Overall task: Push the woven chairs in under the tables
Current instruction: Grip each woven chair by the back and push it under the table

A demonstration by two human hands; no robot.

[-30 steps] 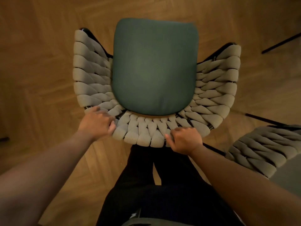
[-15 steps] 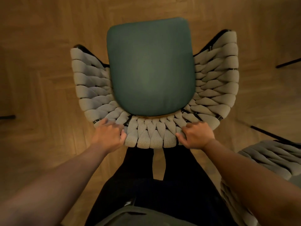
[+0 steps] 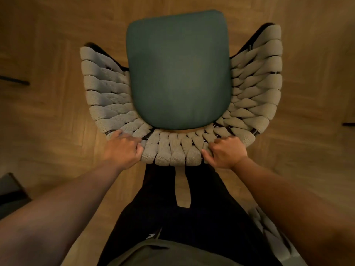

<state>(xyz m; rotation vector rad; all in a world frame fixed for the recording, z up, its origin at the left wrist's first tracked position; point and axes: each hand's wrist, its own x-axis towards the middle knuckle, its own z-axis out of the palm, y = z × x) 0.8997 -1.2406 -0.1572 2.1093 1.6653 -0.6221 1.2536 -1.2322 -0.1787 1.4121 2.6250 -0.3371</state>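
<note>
Our left hand [image 3: 123, 150] and right hand [image 3: 226, 152] hide their fingertips over the back rim of the woven chair [image 3: 255, 87]. Near right, a second chair [image 3: 269, 227] is blurred, half behind our forearm and cropped. A dark shape [image 3: 11, 191] near left is cut off.

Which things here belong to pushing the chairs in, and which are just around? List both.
Job: woven chair; left hand and right hand gripping its back; second woven chair lower right.
Just around: dark rod at left; dark object lower left.
</note>
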